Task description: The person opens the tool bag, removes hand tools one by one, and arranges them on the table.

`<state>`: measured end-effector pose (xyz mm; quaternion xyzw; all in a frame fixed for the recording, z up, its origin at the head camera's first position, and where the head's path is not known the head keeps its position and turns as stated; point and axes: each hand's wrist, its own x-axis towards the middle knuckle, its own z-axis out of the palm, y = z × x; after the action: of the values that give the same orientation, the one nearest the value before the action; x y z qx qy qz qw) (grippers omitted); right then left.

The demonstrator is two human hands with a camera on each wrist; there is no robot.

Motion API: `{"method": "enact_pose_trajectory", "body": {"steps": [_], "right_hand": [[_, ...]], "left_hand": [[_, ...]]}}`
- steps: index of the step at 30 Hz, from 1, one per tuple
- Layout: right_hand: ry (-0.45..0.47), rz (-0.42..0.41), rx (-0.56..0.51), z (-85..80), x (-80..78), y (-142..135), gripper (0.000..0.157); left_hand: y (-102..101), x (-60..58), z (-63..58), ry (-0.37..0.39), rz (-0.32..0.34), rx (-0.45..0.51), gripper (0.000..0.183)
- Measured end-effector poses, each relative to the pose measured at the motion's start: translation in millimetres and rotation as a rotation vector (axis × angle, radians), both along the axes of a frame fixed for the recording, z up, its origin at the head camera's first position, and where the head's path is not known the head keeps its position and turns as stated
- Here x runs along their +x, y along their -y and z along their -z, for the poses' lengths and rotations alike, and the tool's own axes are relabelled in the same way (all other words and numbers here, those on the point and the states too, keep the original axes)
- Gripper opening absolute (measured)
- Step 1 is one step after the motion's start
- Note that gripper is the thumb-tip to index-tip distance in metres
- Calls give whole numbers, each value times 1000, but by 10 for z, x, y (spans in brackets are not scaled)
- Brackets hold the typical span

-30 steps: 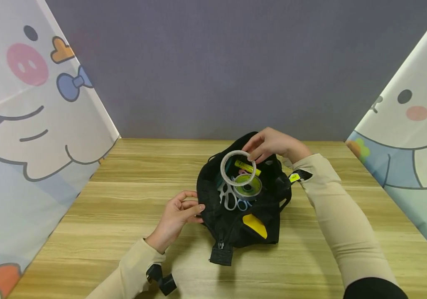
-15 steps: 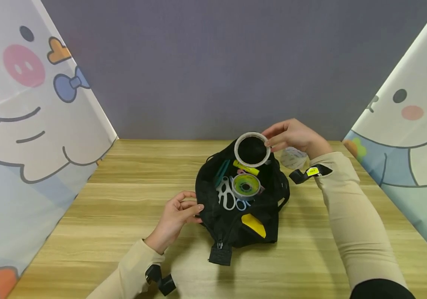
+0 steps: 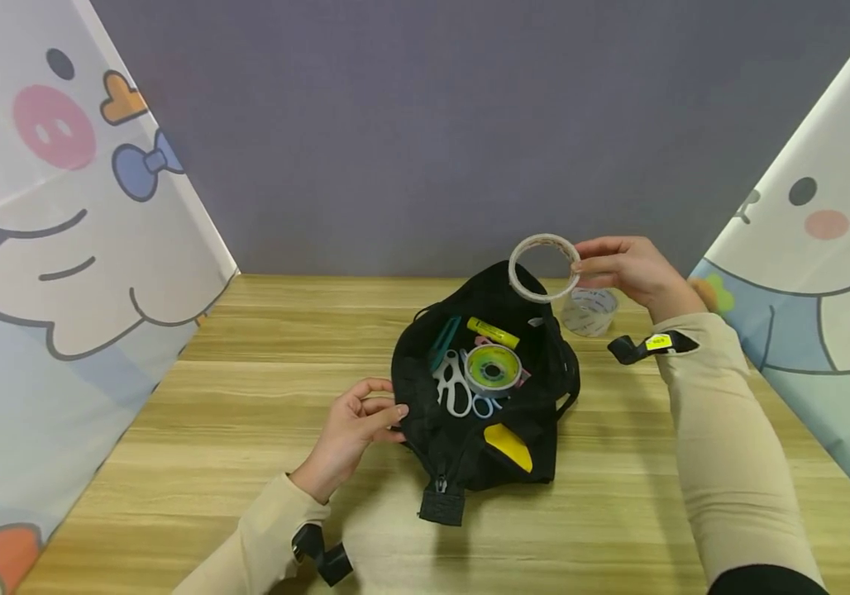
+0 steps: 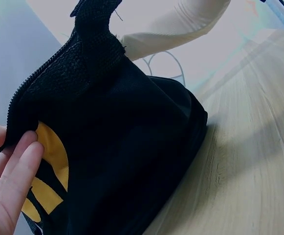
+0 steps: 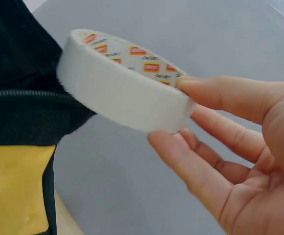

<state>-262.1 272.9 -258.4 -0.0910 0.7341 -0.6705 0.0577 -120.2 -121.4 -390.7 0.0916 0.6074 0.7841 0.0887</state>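
Observation:
A black zippered bag (image 3: 410, 364) with yellow patches lies gaping on the table. Its left rim is pinched between the thumb and fingers of my left hand (image 3: 354, 426); in the left wrist view those fingers (image 4: 17, 169) lie against the bag's side. Above the bag's far right edge, my right hand (image 3: 637, 273) pinches a roll of white tape (image 5: 122, 98) by one side, thumb on the inner core. Inside the bag are white-handled scissors (image 3: 455, 388), blue finger loops (image 3: 483, 406), a green-yellow tape roll (image 3: 494, 369), a yellow stick (image 3: 493, 333) and a teal item (image 3: 446, 343).
A wide roll of clear tape (image 3: 590, 312) stands on the table right of the bag, just below my right hand. The wooden table (image 3: 269, 355) meets a grey panel (image 3: 425, 140) at the back, with cartoon-printed panels (image 3: 819, 273) on both sides.
My right hand has lifted the white tape roll from over the bag's opening, up and to the right. The clear tape roll has come into view. My left hand stays on the rim.

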Motion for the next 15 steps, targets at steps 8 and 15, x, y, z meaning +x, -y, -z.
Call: {"method": "enact_pose_trajectory", "body": {"steps": [8,15], "right_hand": [[-54,67,-296,140,-16,-179,27],[-86,206,-526,269,-39,-295,23]], "left_hand": [[-1,-7,9,1,2,5,26],[-5,-6,10,2,-5,0,27]]}}
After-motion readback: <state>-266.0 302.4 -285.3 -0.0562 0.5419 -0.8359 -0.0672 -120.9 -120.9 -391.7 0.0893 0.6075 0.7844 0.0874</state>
